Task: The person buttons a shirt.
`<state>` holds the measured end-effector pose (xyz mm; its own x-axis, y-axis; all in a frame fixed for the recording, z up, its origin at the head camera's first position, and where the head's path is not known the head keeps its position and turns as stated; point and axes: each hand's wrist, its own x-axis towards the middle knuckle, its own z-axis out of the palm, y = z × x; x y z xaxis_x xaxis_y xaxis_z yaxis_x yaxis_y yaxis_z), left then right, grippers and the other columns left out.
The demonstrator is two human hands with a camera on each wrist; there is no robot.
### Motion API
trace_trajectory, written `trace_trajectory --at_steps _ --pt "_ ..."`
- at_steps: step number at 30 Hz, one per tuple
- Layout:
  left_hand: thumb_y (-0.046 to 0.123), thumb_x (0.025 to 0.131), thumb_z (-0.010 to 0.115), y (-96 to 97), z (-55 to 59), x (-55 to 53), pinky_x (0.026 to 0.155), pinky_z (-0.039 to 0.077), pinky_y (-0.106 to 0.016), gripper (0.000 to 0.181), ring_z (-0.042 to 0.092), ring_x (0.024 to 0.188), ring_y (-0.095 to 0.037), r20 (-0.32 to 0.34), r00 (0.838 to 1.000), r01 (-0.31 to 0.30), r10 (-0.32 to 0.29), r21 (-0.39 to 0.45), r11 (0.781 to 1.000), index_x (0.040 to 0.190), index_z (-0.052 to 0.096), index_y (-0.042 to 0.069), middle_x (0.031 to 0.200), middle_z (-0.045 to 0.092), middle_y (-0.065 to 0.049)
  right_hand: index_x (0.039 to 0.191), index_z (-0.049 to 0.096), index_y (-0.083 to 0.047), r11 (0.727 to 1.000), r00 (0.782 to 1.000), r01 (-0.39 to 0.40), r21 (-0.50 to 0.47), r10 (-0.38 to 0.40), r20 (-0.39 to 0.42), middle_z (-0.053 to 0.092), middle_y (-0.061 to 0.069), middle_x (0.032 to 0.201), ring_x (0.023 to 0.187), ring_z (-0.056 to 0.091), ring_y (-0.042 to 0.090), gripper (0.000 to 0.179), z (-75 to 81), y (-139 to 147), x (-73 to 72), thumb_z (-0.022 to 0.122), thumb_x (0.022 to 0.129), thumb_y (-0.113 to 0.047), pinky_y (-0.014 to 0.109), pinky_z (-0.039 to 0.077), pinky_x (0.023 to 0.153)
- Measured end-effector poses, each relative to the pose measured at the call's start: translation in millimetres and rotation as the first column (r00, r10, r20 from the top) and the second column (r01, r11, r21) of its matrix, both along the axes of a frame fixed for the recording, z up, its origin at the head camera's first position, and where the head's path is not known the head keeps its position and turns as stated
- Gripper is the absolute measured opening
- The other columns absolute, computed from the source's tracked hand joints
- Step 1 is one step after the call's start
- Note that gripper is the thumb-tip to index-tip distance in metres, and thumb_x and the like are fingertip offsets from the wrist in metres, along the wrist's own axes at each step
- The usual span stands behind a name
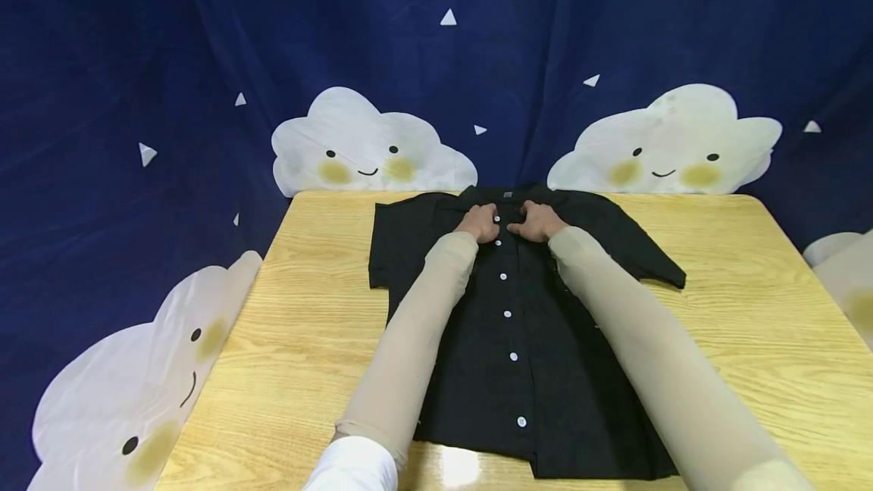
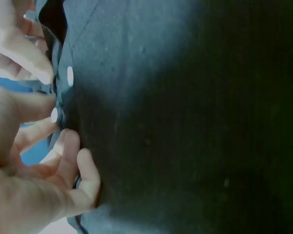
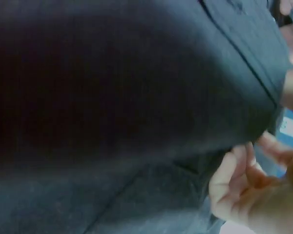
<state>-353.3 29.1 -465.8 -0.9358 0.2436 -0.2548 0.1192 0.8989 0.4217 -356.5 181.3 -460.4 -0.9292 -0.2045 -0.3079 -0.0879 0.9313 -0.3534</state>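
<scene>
Lying front up on the wood-grain table [image 1: 327, 286]: black short-sleeved shirt [image 1: 470, 400], collar at far edge, hem toward the person. Far left, one short sleeve [image 1: 402, 248], spread flat. Next, left hand [image 1: 480, 224] near the collar, thumb and fingers pinching the front edge by a white button [image 2: 54, 115]. Row of white buttons [image 1: 508, 314] runs down the front. Just right of it, right hand [image 1: 536, 222], fingers curled at the cloth edge, grasping shirt fabric; exact contact partly hidden. Far right, other short sleeve [image 1: 641, 248], slanting out. Handling, judging by look: light, soft, limp, not fragile, likely to bunch if dragged. Best hold: front edge beside a button, fingertip pinch; buttons small, smooth, maybe slippery.
</scene>
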Motion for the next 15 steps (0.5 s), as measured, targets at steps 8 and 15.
trace_trajectory --at_steps 8,15 --pt "0.02 0.093 0.057 2.7 2.7 5.2 0.074 0.043 -0.029 0.008 0.055 0.083 -0.02 -0.081 0.987 -0.134 0.143 0.106 0.985 0.094 0.056 0.012 0.092 0.058 -0.004 0.128 0.034 0.013 0.99 0.991 0.124 0.06 -0.121 -0.061 0.045 0.034 0.125 0.112 0.049 0.045 0.059 -4.8 -12 -3.0 0.058 0.086 -0.021 0.051 0.04 0.094" --pt "0.021 0.092 0.06 5.4 -2.7 5.0 0.069 0.045 -0.03 0.009 0.057 0.079 -0.018 -0.085 0.966 -0.234 0.244 0.117 0.965 0.085 0.057 0.015 0.083 0.057 0.0 0.126 0.043 0.01 0.985 0.991 0.105 0.136 -0.092 -0.095 0.049 0.032 0.122 0.108 0.053 0.044 0.052 -0.3 -20 -1.4 0.058 0.089 -0.024 0.052 0.044 0.088"
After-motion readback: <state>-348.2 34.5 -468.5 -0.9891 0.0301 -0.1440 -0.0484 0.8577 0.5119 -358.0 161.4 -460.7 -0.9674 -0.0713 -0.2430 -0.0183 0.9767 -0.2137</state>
